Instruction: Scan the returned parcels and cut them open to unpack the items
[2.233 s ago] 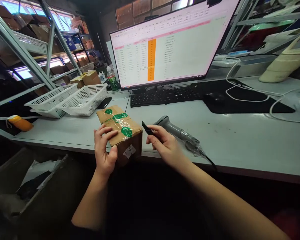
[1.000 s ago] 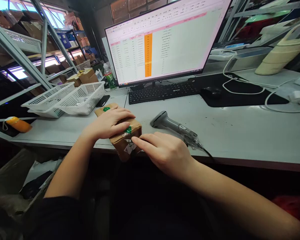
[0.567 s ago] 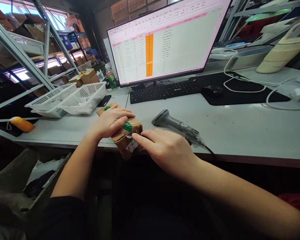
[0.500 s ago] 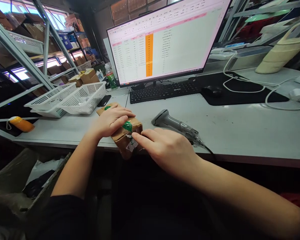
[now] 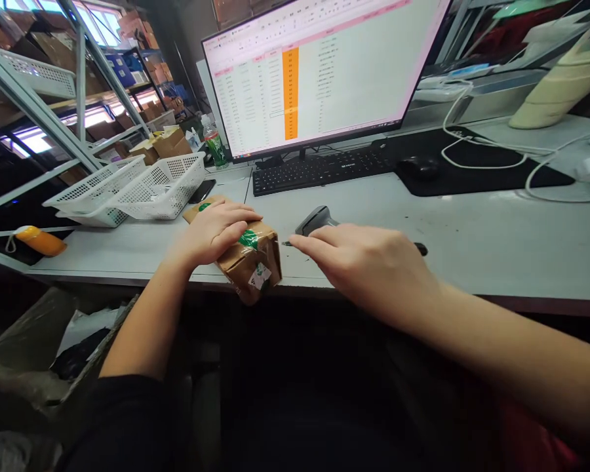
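A small brown cardboard box (image 5: 255, 262) sealed with green-printed tape lies at the near edge of the grey table (image 5: 472, 242), one end hanging over the edge. My left hand (image 5: 211, 233) lies on top of the box, fingers curved over it, pressing it down. To the right of the box, my right hand (image 5: 368, 265) hovers low over the table with fingers closed together. A thin dark tip, which looks like a small black cutter (image 5: 286, 244), pokes out past the forefinger toward the box. A grey barcode scanner (image 5: 316, 219) lies behind this hand, mostly hidden.
A large monitor (image 5: 319, 72) showing a spreadsheet stands behind a black keyboard (image 5: 319, 170) and mouse (image 5: 417, 167). White baskets (image 5: 162, 187), a phone (image 5: 202, 191) and a bottle (image 5: 216, 145) sit at the left. White cables (image 5: 535, 177) trail right. A bin (image 5: 29, 354) stands below left.
My right hand has pulled back from the box's near end to the right, now covering most of the scanner. My left hand has stayed on the box.
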A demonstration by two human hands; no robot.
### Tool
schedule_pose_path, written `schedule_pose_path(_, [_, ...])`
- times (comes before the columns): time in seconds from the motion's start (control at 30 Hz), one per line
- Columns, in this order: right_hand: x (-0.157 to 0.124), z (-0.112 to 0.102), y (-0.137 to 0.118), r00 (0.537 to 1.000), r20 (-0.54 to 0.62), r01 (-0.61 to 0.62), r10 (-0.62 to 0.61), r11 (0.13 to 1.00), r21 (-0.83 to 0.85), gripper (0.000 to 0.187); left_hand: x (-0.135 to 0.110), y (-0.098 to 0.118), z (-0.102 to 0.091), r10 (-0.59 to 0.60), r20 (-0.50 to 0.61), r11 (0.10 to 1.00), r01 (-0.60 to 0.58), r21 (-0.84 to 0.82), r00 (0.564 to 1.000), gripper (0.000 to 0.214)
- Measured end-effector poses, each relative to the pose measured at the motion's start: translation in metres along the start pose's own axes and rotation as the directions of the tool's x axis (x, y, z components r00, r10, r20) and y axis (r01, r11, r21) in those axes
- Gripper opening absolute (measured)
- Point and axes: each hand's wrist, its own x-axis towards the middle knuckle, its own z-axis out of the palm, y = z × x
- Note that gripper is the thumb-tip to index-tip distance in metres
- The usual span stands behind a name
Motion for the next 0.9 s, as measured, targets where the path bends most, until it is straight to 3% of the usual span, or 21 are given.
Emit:
schedule_pose_path(0.13, [-0.009, 0.012, -0.007, 0.993, -0.120, 0.017, -0.009, 0.997, 0.070, 0.031, 0.003, 0.001, -0.003, -0.027, 0.050, 1.000, 0.027, 0.005, 0.998, 0.057])
schedule_pose_path(0.33, [-0.003, 0.025, -0.016, 0.990, -0.144, 0.033, -0.010, 0.987, 0.158, 0.029, -0.003, 0.016, -0.012, -0.104, 0.191, 0.988, 0.079, 0.135, 0.976, 0.089])
schedule_pose_path(0.47, [-0.001, 0.029, -0.017, 0.988, -0.157, 0.039, -0.009, 0.981, 0.191, 0.027, -0.019, 0.030, -0.013, -0.212, 0.191, 0.971, 0.184, 0.152, 0.958, 0.081])
schedule_pose_path(0.7, [0.000, 0.032, -0.026, 0.980, -0.195, 0.074, -0.036, 0.978, 0.193, 0.029, -0.028, 0.030, -0.006, -0.187, 0.059, 0.982, 0.188, -0.011, 0.981, 0.063])
schedule_pose_path(0.9, [0.003, 0.033, -0.033, 0.979, -0.203, 0.060, -0.030, 0.988, 0.144, 0.030, -0.024, 0.025, -0.001, -0.114, -0.042, 0.986, 0.108, -0.128, 0.993, 0.046])
